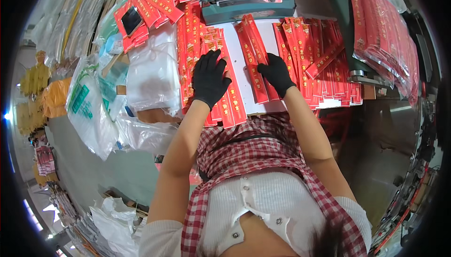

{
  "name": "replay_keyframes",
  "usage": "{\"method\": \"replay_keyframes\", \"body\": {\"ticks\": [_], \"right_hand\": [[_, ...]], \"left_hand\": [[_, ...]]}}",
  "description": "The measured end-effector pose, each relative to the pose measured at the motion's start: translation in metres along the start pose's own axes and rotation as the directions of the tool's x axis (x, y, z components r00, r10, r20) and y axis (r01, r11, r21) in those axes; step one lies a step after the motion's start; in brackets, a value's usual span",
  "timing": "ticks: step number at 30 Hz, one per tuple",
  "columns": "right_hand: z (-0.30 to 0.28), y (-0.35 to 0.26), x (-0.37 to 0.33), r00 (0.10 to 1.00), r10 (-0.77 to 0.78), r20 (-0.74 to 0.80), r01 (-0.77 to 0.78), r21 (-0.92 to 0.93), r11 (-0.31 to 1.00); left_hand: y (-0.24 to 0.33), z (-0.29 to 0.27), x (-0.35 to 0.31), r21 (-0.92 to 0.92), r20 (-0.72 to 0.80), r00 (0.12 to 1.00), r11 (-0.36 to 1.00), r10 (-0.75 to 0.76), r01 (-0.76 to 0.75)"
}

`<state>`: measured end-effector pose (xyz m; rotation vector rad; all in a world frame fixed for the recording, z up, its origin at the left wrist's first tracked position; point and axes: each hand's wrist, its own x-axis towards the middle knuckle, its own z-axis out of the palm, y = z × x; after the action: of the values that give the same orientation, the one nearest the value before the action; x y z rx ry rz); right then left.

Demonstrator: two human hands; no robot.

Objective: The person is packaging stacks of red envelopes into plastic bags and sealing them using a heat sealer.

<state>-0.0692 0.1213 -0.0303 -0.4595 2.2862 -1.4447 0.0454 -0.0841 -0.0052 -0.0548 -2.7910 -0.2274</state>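
Note:
Both my hands wear black gloves with some fingertips bare. My left hand point(210, 79) lies on a stack of long narrow red packets point(231, 102) with gold print, its fingers stretched out and the thumb apart. Two more red packets point(253, 64) lie side by side on a white surface point(240, 64) in the middle. At the right edge of that pair, my right hand point(278, 75) has its fingers curled in and the thumb on a packet. The undersides of its fingers are hidden. Further right lies a heap of loose red packets point(303, 46).
A teal sealing machine point(248, 8) stands at the back. A black phone point(131, 21) rests on red packets at the far left. Clear plastic bags point(152, 69) sit left of the stack. Bagged red packets point(383, 36) lie at the right.

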Motion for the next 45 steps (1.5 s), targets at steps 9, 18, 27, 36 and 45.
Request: {"method": "replay_keyframes", "body": {"ticks": [9, 18, 27, 36, 45], "right_hand": [[-0.011, -0.012, -0.021, 0.916, 0.215, 0.338, -0.366, 0.49, 0.791], [0.008, 0.002, -0.023, 0.998, 0.056, -0.044, -0.046, 0.198, 0.979], [-0.005, -0.004, -0.039, 0.991, -0.007, -0.131, 0.015, 0.057, 0.998], [-0.046, 0.008, -0.038, 0.953, -0.109, -0.282, 0.053, -0.197, 0.979], [-0.217, 0.13, -0.012, 0.816, -0.46, -0.35, -0.116, -0.879, 0.463]], "left_hand": [[-0.004, 0.002, 0.002, 0.011, -0.087, 0.996, 1.0, 0.005, -0.004], [0.059, -0.01, 0.013, 0.323, 0.273, 0.876, 0.896, -0.397, 0.305], [0.052, 0.0, 0.046, 0.334, 0.398, 0.811, 0.891, -0.428, 0.307], [0.042, 0.001, 0.068, -0.269, 0.362, 0.826, 0.8, -0.431, 0.536], [0.108, 0.064, 0.066, -0.302, 0.119, 0.903, 0.851, -0.413, 0.429]]}}
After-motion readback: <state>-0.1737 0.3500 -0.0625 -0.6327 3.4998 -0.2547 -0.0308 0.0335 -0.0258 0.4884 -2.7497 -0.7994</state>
